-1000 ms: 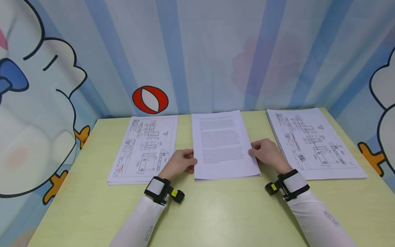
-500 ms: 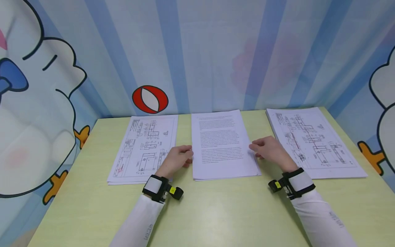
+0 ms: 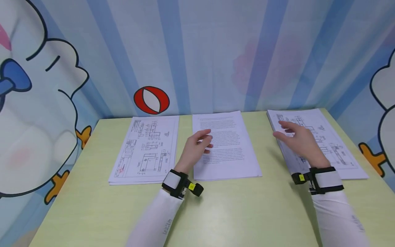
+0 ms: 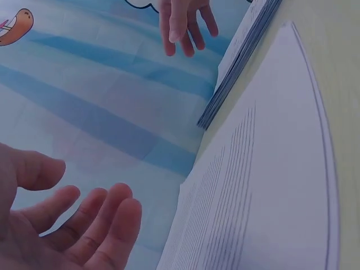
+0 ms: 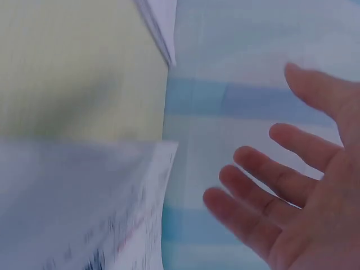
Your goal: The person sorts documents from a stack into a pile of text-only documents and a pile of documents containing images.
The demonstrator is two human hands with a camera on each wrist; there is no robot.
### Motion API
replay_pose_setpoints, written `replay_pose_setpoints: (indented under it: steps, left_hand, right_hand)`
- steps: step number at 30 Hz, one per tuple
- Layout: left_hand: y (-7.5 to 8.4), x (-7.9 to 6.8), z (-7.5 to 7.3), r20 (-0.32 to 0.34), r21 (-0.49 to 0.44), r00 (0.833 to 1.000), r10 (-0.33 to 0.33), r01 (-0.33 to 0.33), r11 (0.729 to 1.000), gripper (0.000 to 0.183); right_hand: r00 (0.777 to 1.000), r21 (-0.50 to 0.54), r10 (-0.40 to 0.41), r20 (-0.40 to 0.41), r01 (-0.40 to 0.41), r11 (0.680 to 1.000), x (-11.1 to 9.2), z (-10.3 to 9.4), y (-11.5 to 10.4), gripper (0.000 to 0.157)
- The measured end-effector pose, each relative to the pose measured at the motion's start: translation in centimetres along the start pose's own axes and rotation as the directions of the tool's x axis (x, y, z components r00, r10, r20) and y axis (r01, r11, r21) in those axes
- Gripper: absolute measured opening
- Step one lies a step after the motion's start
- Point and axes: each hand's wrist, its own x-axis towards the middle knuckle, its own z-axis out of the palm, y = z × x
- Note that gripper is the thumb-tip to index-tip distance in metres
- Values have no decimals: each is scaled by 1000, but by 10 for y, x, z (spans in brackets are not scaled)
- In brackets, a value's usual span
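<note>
A stack of text-printed paper [image 3: 226, 168] lies in the middle of the table. My left hand [image 3: 195, 149] hovers over its left side, fingers loosely bent and holding nothing; the left wrist view shows a gap between the hand [image 4: 84, 225] and the printed sheets [image 4: 281, 146]. On the right is a thicker stack of technical drawings [image 3: 336, 164]. Above that stack's left part is my right hand [image 3: 300, 142], fingers spread with nothing between them. In the right wrist view the hand [image 5: 292, 185] stands apart from the drawing stack [image 5: 73, 185].
A thin stack of technical drawings [image 3: 148, 151] lies at the left of the pale yellow table [image 3: 222, 212]. Behind the table hangs a blue striped curtain [image 3: 213, 58] with cartoon figures. Black camera straps circle both wrists.
Both hands have left the edges of the middle stack. The left hand has moved right, over the printed sheets; the right hand has moved right, over the right drawing stack.
</note>
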Motion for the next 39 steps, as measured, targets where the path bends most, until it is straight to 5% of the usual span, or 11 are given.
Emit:
replay_pose_setpoints:
  steps: [6,10,19,27,34,39]
  left_hand:
    - [15,2,39,159,1,981,110,-112,994,45]
    - [20,3,61,231,8,965,123,-128,992,49]
    - [12,7,99,339,29,940,48,-62,998,55]
    - [9,4,131,430,-40,903,-22,44,998,62]
    - [13,-4,169,461,-114,878,-128,201,973,56]
    - [14,-7,185,484,-159,864,-141,245,956,55]
  right_hand:
    - [983,-94,118,139,-106,990,0,-25,32,94]
    - [968,-125,196,154,-178,976,-1,-35,51,104]
    - [930,-192,363,65,-345,919,-12,-38,81,113]
    - [844,-156,518,136,-498,853,-24,-44,103,122]
    - [827,-139,548,123,-532,835,-27,-46,108,121]
    - [833,-153,537,134,-518,842,-26,-45,102,119]
